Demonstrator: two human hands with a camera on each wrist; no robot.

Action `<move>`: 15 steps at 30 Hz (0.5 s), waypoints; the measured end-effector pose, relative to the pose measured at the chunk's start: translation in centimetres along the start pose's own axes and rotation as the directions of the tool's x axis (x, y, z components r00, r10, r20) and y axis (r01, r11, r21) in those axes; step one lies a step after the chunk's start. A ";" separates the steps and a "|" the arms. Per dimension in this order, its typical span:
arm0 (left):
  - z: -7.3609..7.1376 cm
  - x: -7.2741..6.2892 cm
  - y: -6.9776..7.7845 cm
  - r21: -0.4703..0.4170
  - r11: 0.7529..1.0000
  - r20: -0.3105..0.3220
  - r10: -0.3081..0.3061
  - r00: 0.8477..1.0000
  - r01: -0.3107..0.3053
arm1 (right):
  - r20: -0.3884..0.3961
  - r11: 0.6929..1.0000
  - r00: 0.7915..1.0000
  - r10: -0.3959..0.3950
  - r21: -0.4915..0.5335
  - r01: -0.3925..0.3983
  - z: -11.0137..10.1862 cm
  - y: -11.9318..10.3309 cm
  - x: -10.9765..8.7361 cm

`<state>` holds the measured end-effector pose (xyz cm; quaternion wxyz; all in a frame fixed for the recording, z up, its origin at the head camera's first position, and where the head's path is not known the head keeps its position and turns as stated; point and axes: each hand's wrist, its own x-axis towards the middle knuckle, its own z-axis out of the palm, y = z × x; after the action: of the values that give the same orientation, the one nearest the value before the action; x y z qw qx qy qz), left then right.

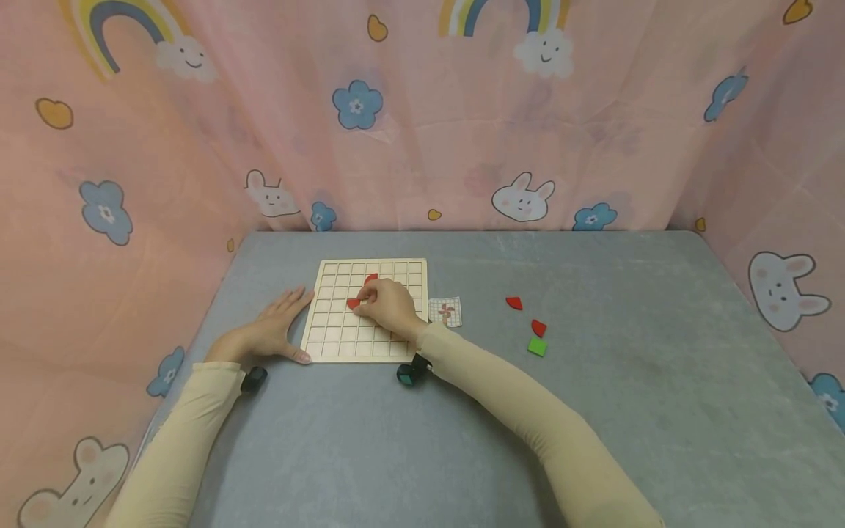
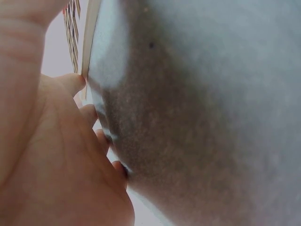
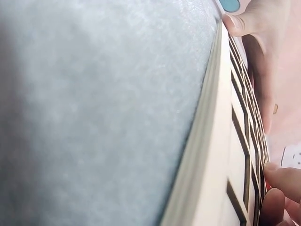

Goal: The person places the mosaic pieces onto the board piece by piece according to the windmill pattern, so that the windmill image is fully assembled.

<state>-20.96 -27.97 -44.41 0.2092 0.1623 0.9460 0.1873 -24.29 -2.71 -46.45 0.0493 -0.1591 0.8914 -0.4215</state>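
Observation:
A square wooden grid board (image 1: 333,320) lies on the grey table. My left hand (image 1: 267,334) rests spread at its left side, thumb at the near left corner and fingertips by the left edge. Over the board, my right hand (image 1: 392,308) pinches a red quarter-circle piece (image 1: 353,303) at a cell left of the middle. Only a sliver of red shows by the fingertips in the right wrist view. Just beyond the fingers, another red quarter-circle piece (image 1: 371,278) sits on the board, partly covered by the hand.
A small card (image 1: 455,302) with a printed pinwheel on a grid lies against the board's right edge. Farther right on the table (image 1: 660,367) are two red quarter-circle pieces (image 1: 514,303) and a green square piece (image 1: 538,347). A patterned pink curtain (image 1: 422,147) hangs behind.

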 end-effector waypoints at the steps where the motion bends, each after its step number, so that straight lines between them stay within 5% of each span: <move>1: 0.0 0.0 0.0 0.000 1.000 0.002 -0.001 1.000 0.001 | -0.002 1.000 1.000 0.001 0.000 -0.001 0.0 0.0 0.0; 15: 0.0 0.0 0.0 0.010 1.000 0.006 -0.003 1.000 0.003 | -0.011 1.000 1.000 0.017 -0.005 -0.017 -0.1 -0.2 0.1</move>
<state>-20.97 -27.95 -44.39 0.2113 0.1624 0.9466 0.1817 -24.33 -2.82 -46.23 0.0476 -0.1495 0.8940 -0.4196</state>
